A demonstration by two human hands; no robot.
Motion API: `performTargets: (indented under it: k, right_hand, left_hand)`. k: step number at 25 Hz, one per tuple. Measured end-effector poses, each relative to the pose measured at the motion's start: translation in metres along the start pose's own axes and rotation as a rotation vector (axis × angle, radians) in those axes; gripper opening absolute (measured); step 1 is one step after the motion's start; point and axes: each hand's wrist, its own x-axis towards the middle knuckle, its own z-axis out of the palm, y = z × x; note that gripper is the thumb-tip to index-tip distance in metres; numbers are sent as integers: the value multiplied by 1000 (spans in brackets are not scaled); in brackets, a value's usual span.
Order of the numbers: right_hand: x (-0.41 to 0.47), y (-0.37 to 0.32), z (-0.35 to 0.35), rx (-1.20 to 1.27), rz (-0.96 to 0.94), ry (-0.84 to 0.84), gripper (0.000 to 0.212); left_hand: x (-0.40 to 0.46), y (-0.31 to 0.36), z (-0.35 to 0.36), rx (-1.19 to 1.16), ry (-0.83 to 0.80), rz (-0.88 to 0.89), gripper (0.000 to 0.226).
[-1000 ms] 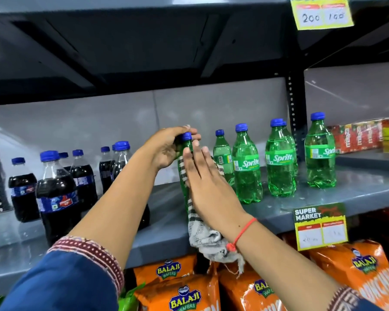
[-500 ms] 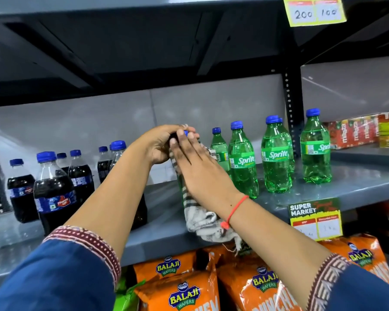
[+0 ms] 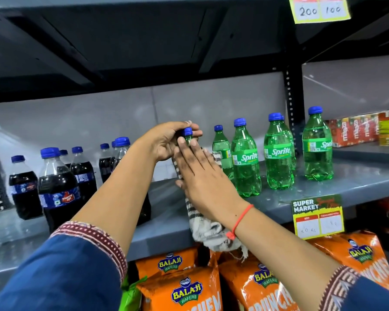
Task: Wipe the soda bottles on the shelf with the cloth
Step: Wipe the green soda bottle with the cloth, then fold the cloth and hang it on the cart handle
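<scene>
My left hand grips the neck of a green Sprite bottle just under its blue cap. My right hand presses a striped white cloth flat against that bottle's body, hiding most of it. The cloth's loose end hangs over the front edge of the grey shelf. Several more green Sprite bottles stand upright to the right. Dark cola bottles with blue caps stand to the left.
Orange Balaji wafer bags fill the shelf below. A yellow supermarket price tag hangs on the shelf edge. Red juice cartons sit at the far right. A black upright post divides the bays, with the upper shelf close overhead.
My right hand with the cloth slid up the held bottle, then back down a little. My left hand has stayed on the bottle's neck.
</scene>
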Motion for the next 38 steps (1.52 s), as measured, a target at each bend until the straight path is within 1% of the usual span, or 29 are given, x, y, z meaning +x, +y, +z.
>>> performTargets:
  k: [5,10,13,16,18,21,22,23,24,26,27,28,29,30,32,33,35,36,38]
  right_hand:
    - [2,-3,-1,9,50,-2,65]
    - [-2,-4,-3,-22,41,-36,80]
    - [-19,-9,-2,55,55,-92,76]
    - [-45,-7,-1,180,87,-192,71]
    - [-54,-5,-3,200,95,-236,72]
    - [-62,-8,-7,205,96,-234,77]
    - [-65,-9,-9,209,95,-227,77]
    - [-69,-10,-11,218,89,-208,75]
    - [-72,-11,-13,230,82,-175,72]
    - [-78,-12,-19,270,53,-104,67]
    - [-81,-12,-22,281,41,-68,66]
    - [-84,-11,-24,285,39,-22,67]
    - [-86,-10,-25,297,48,26,67]
    - [-88,-8,-27,337,64,64,65]
    - [-89,-8,-29,481,95,107,61]
    - [-89,-9,-29,555,99,110,59]
    - [-87,-14,-29,661,60,79,56]
    - [-87,-20,-28,696,26,62,55]
    - [-90,-33,-27,728,-34,55,52]
  left_hand:
    - [-2,0,0,6,9,9,23]
    - [-1,0,2,-1,25,2,23]
    - [-1,0,2,-8,41,16,21]
    - [0,0,2,16,46,24,20]
    - [1,0,2,24,51,27,19]
    - [-1,1,5,63,95,34,18]
    - [-2,2,8,116,129,46,17]
    - [-5,4,11,209,197,88,17]
    - [-9,6,14,346,290,167,18]
    - [-25,10,23,670,478,412,20]
    - [-40,10,29,779,520,532,24]
    - [-56,9,34,850,514,596,25]
    - [-74,5,37,915,491,606,23]
    - [-92,-3,37,999,461,573,20]
    - [-126,-21,31,1172,385,400,12]
    - [-141,-29,27,1180,337,308,12]
    - [-162,-40,18,1013,243,172,27]
    - [-171,-44,13,916,227,135,31]
    - [-185,-50,6,817,254,134,27]
